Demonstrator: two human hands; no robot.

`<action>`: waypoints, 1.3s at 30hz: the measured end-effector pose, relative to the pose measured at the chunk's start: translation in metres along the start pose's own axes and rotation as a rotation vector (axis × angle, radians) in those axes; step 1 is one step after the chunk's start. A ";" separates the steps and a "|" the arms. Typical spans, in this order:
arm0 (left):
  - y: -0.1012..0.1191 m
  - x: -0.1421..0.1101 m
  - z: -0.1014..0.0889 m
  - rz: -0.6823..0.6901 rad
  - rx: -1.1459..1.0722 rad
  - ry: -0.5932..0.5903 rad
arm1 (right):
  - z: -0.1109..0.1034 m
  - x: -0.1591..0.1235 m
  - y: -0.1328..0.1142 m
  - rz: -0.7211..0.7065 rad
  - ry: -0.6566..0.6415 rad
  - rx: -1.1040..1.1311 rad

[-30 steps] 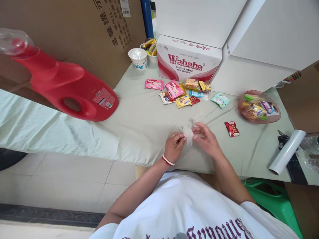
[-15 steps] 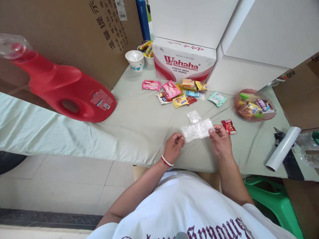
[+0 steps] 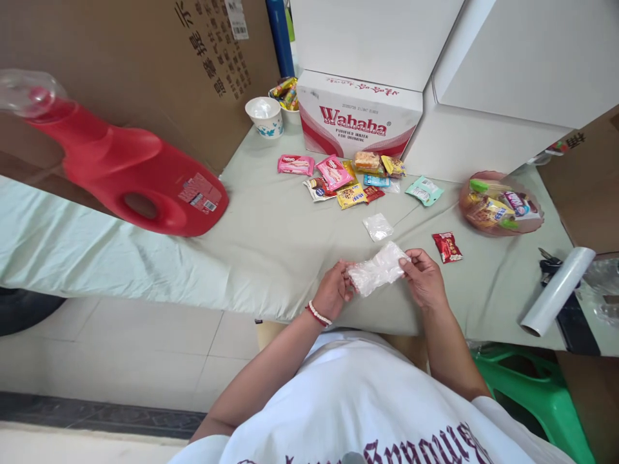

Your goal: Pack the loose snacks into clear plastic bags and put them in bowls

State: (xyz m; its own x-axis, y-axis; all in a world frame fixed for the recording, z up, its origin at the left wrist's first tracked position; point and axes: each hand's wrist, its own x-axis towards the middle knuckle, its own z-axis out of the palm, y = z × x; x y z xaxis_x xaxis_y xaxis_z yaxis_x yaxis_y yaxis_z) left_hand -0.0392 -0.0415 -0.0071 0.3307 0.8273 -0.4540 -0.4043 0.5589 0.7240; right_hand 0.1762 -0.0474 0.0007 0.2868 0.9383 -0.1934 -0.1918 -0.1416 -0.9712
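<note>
Between my hands, above the table's front part, is a crinkled clear plastic bag (image 3: 379, 269), folded into a strip. My left hand (image 3: 334, 286) grips its left end with bent fingers; a beaded bracelet circles that wrist. My right hand (image 3: 423, 277) pinches the other end between thumb and fingers. Just beyond it a small folded square of clear plastic (image 3: 378, 227) lies flat. A red snack packet (image 3: 447, 247) rests to the right of my right hand. Farther back lie several wrapped snacks, among them a pink packet (image 3: 333, 172) and a mint-green packet (image 3: 424, 191).
A pink translucent bowl (image 3: 468, 216) of snacks stands right, with a plastic film roll (image 3: 558, 293) nearer the edge. Back there are a Wahaba carton (image 3: 358, 145) and a paper cup (image 3: 264, 118). A big red jug (image 3: 193, 200) stands left; a green stool (image 3: 546, 393) is below right.
Both hands have drawn the plastic bag slightly toward my body, away from the folded square. The bag now tilts more, its left end lower, and looks more bunched.
</note>
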 end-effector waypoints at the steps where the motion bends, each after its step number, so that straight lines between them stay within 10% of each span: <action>1: 0.000 -0.001 -0.001 -0.013 0.022 -0.010 | 0.000 0.000 0.000 0.000 -0.005 0.000; 7: 0.007 -0.014 -0.014 0.092 0.163 0.132 | -0.011 0.007 -0.006 0.060 -0.008 0.043; 13: 0.019 -0.042 -0.032 0.153 0.155 0.295 | -0.017 0.037 -0.014 -0.296 0.162 -0.217; 20: 0.019 -0.067 -0.038 0.181 0.160 0.358 | 0.017 0.078 0.014 -0.462 -0.293 -1.074; 23: 0.021 -0.074 -0.038 0.224 0.152 0.385 | 0.015 0.094 0.019 -0.501 -0.252 -1.156; 29: 0.025 -0.074 -0.029 0.244 0.065 0.341 | 0.010 0.058 -0.015 -0.591 0.011 -0.875; 35: 0.020 -0.064 -0.013 0.219 0.051 0.177 | 0.049 -0.051 -0.012 -0.212 -0.527 -0.299; 39: 0.015 -0.054 -0.007 0.254 0.160 0.163 | 0.063 -0.065 0.014 0.006 -0.506 -0.094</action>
State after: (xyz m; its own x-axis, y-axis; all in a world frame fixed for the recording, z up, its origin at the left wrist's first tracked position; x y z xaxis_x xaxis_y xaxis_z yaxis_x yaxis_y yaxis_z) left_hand -0.0691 -0.0774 0.0245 0.0912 0.9443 -0.3163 -0.3129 0.3287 0.8911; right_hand 0.0958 -0.0901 0.0087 -0.2090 0.9692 -0.1300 -0.1005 -0.1535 -0.9830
